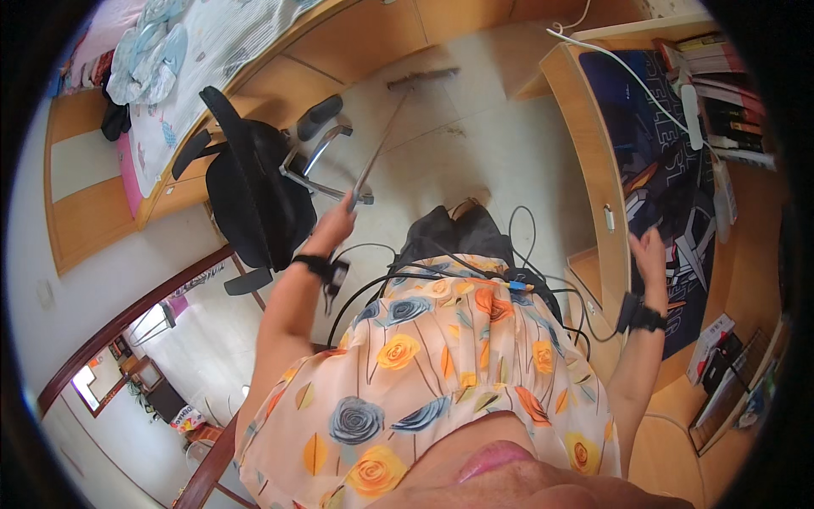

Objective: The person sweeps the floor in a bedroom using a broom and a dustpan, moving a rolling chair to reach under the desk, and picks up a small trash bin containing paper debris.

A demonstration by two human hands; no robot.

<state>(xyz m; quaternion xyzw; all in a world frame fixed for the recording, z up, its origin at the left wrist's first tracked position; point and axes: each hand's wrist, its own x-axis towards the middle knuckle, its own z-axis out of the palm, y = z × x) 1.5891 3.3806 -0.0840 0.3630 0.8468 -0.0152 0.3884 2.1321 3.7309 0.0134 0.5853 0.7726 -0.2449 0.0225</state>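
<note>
My left hand (336, 223) is closed around the grip of a long-handled broom (379, 147). The broom's head (423, 78) rests on the tiled floor by the wooden drawers, far ahead of me. A small heap of dust or hair (455, 131) lies on the tiles between the broom head and my feet. My right hand (650, 254) holds nothing. It hovers over or rests on the dark printed desk mat (674, 191) near the desk's edge, its thumb apart from loosely bent fingers; contact cannot be made out.
A black office chair (254, 184) with a chrome base stands at my left, beside a grey slipper (320, 118) and the bed (191, 83). The wooden desk (588, 127) runs along my right, with books (725, 89) and a white cable (626, 67). Black cables (362, 289) loop around my waist.
</note>
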